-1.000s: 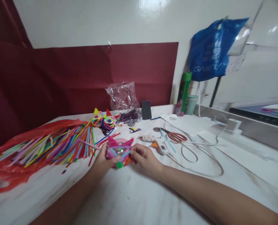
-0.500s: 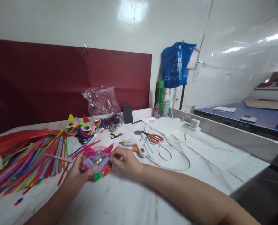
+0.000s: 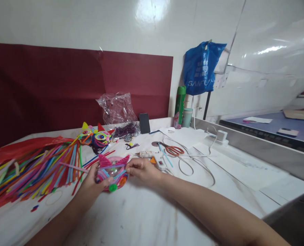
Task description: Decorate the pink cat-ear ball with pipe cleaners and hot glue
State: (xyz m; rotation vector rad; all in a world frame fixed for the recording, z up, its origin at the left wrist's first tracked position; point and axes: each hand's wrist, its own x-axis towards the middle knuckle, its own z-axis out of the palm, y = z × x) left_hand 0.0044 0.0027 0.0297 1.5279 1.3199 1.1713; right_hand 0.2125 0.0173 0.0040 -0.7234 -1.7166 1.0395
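My left hand [image 3: 97, 181] is closed around the left side of a cat-face craft [image 3: 113, 173] made of coloured pipe cleaners. It has pink pointed ears, a clear middle, a green button and an orange button near its lower edge. At its right edge my right hand [image 3: 139, 170] pinches the end of a light blue pipe cleaner [image 3: 120, 175] that lies across the face; the fingertips partly hide this end. A pink pipe cleaner [image 3: 73, 167] sticks out to the left behind my left hand.
Loose pipe cleaners [image 3: 39, 171] are heaped at left, with two finished-looking cat heads [image 3: 102, 137] behind. A glue gun [image 3: 160, 163], orange-handled scissors [image 3: 174, 150] and cable lie right of my hands. A phone [image 3: 144, 123], green can [image 3: 180, 106] and cup [image 3: 187, 118] stand behind.
The whole view has shifted, so the scene sits farther right. Both hands keep nearly the same hold on the cat-face craft.
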